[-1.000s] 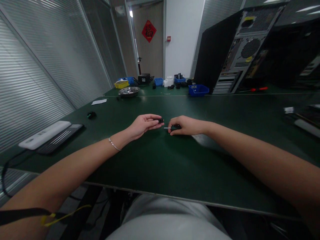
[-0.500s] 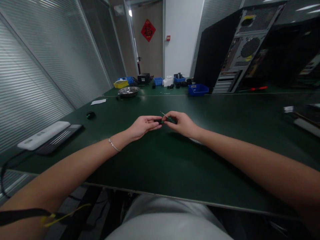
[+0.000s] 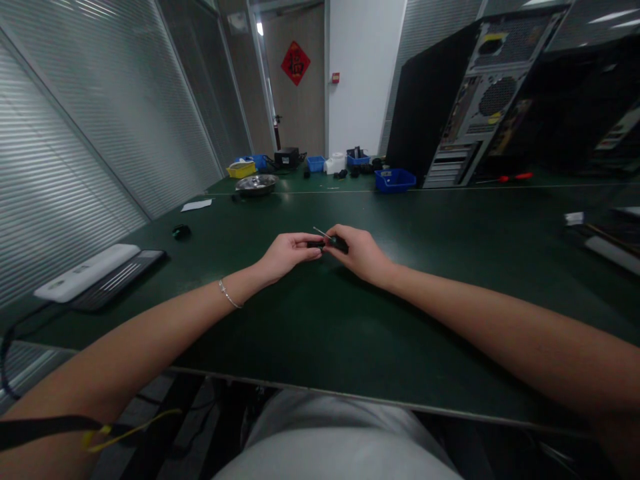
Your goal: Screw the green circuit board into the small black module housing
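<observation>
Screwdriver (image 3: pixel 339 244) in right hand (image 3: pixel 363 252), well inside table edge (image 3: pixel 345 395)

Room interior. A green worktop (image 3: pixel 320 347) spans the foreground; slatted blinds (image 3: pixel 55 153) line the left side. Behind, a brown door (image 3: pixel 307 117) bears a red diamond-shaped sign (image 3: pixel 295 63), beside a white wall (image 3: pixel 363 87); ceiling lights (image 3: pixel 614 16) glow upper right.

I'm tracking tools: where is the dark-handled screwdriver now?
In the head view, the dark-handled screwdriver is near mid-picture, held in the right hand, close by the small dark part in the left hand.
</observation>
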